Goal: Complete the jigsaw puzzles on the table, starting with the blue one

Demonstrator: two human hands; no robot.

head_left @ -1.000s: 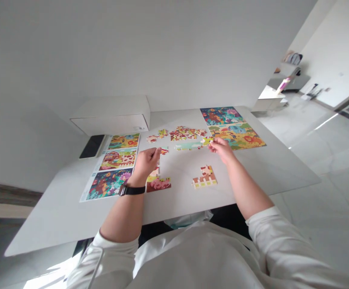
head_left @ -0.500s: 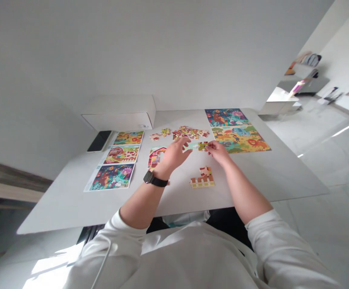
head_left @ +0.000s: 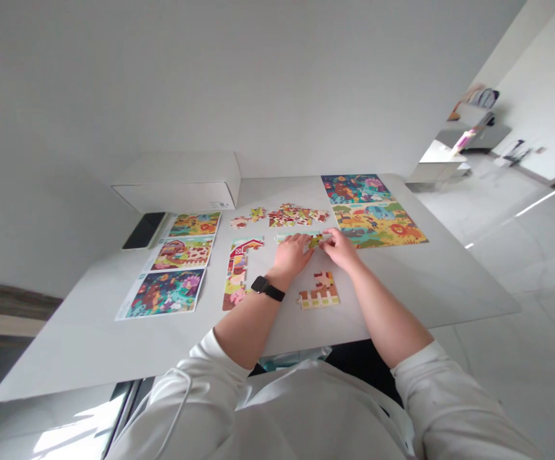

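Note:
My left hand (head_left: pixel 292 257), with a black watch on its wrist, is closed over a short strip of jigsaw pieces (head_left: pixel 281 237) and covers most of it. Touching the right end of that strip is a green-yellow jigsaw piece (head_left: pixel 315 241), pinched by my right hand (head_left: pixel 338 249). Joined pieces with a red barn (head_left: pixel 239 255) lie left of my left hand. Nearer my body is a joined corner section with a white fence (head_left: pixel 319 298). Whether the strip and the pinched piece interlock is hidden by my fingers.
Behind my hands lies a heap of loose jigsaw pieces (head_left: pixel 292 216), with several more to its left. A picture sheet (head_left: pixel 165 291) and a phone (head_left: pixel 145 230) lie at left, below a white box (head_left: pixel 176 195). Two finished-looking pictures (head_left: pixel 377 225) lie at right.
My left hand has come down and right onto the strip, its fingers closing from a spread pose. My right hand keeps its pinch on the piece. The view has shifted slightly.

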